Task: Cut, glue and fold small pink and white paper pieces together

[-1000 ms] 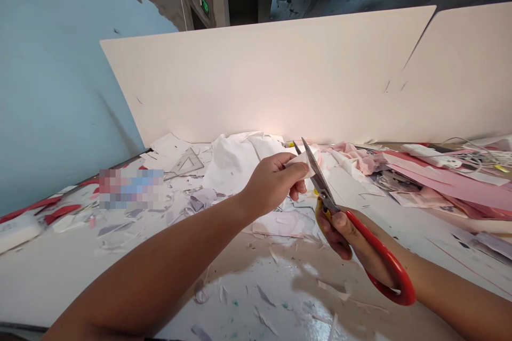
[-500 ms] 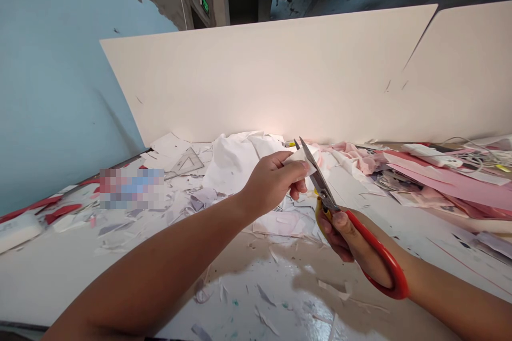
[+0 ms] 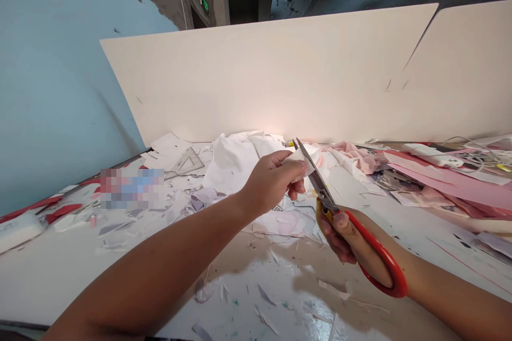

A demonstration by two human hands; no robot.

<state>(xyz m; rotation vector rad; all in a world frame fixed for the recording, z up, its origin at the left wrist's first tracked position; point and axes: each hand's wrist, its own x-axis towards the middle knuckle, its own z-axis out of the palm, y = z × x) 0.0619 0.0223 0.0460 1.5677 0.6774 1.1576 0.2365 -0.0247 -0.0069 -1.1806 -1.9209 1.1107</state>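
A small white piece of paper is pinched between the thumb and fingers of my left hand, held above the table. My right hand is wrapped round the handles of a pair of scissors, red on the near loop and yellow on the other. The blades point up and away, with the paper's right edge between or against them. Their tips are slightly apart. My fingers hide part of the paper.
Paper scraps litter the white table. Behind my hands lies a crumpled white sheet, with a set square to its left. Pink sheets and a white power strip with cables are on the right. A white panel stands behind.
The scissor blades have closed a little, their tips now nearer each other, and shifted slightly left. My left hand with the paper has hardly moved.
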